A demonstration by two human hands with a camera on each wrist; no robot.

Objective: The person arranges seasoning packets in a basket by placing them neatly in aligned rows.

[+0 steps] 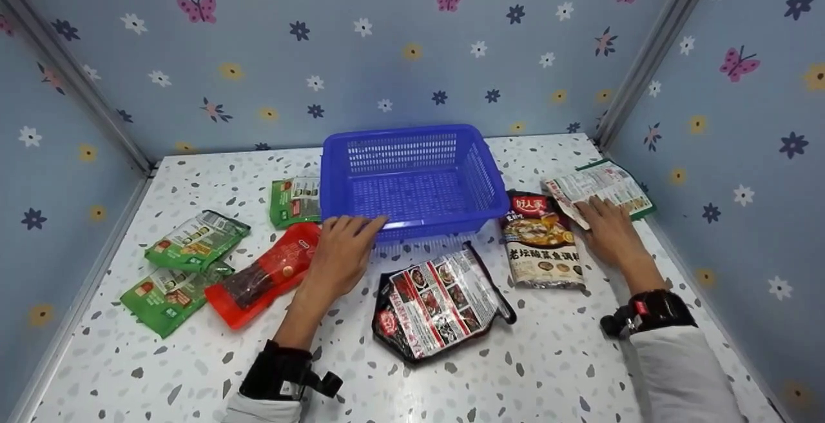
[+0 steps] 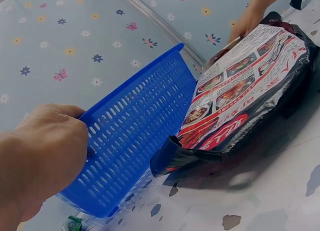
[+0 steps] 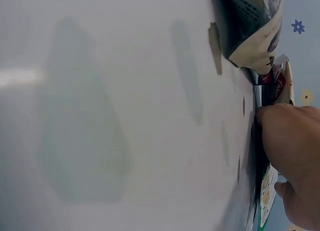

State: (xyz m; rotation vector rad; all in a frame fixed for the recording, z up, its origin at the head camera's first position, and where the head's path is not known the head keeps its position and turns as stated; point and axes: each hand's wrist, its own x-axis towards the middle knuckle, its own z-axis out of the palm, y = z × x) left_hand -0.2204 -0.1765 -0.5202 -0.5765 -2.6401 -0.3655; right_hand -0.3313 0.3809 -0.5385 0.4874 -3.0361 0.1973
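Note:
A blue perforated plastic basket [image 1: 416, 223] stands at the back centre of the table. My left hand [image 1: 341, 252] grips its front-left rim, fingers hooked over the edge. On the right, my right hand [image 1: 612, 233] pinches the near edge of a pale seasoning packet [image 1: 622, 187], which lies back side up. Its thumb is mostly hidden. Just left of that hand lies a sauce packet [image 1: 541, 242] with a fish dish pictured on it. In front of the basket is a black-edged packet [image 1: 438, 304], its photo-covered back facing up.
Left of the basket lie a red packet [image 1: 283, 268] with a dark window and several green packets [image 1: 196, 239], two of them overlapping. Another green packet [image 1: 287, 204] sits against the basket's left side. Patterned panels [image 1: 387, 42] enclose the speckled table [image 1: 515, 371] at the back and sides.

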